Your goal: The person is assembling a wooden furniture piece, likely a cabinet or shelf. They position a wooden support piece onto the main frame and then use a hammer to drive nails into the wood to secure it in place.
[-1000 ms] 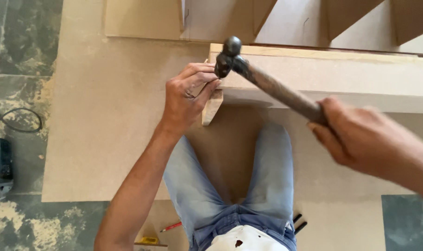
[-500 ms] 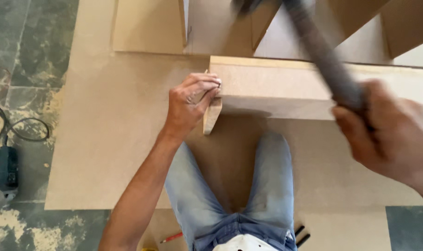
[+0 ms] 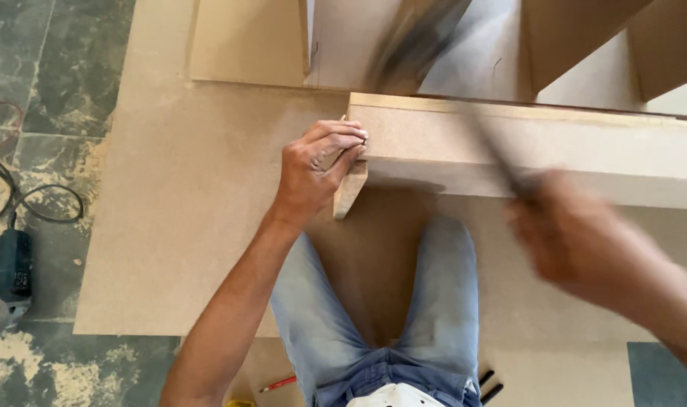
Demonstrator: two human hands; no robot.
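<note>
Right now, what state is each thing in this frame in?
left hand: fingertips pinched at the board's corner; whatever they pinch is too small to see.
right hand: blurred, gripping the hammer's handle.
hammer: raised, motion-blurred.
board: standing on edge.
angle grinder: lying on the floor, cable attached.
red pencil: lying flat.

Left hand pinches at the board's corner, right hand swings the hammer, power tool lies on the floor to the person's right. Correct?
Not quite. The head view shows the power tool on the floor to the person's left. The left hand does pinch at the board corner, and the right hand swings the blurred hammer.
</note>
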